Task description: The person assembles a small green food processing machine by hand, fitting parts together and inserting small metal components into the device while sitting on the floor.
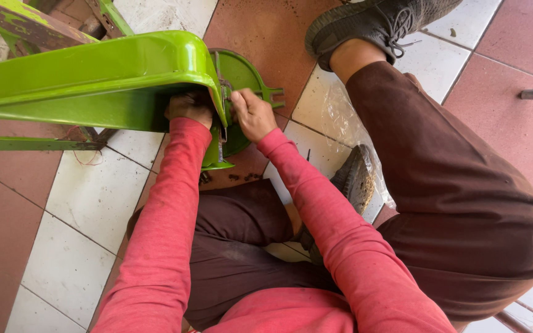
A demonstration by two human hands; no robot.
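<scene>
A bright green metal tray-shaped part (94, 68) lies on its side on the tiled floor in front of me. A round green disc with notched tabs (245, 71) is fixed at its right end. My left hand (189, 108) reaches under the tray's rim and grips its edge; the fingers are partly hidden. My right hand (253, 113) is closed around a small metal fitting at the seam between tray and disc. What the fingers pinch is too small to tell. Both arms wear red sleeves.
I sit on the floor with legs in brown trousers (464, 203) and grey shoes (371, 24). Several small dark bolts or nuts (242, 177) lie on the tiles below the disc. A green-painted frame (26, 143) stands at left. A clear plastic sheet (334, 111) lies under my right leg.
</scene>
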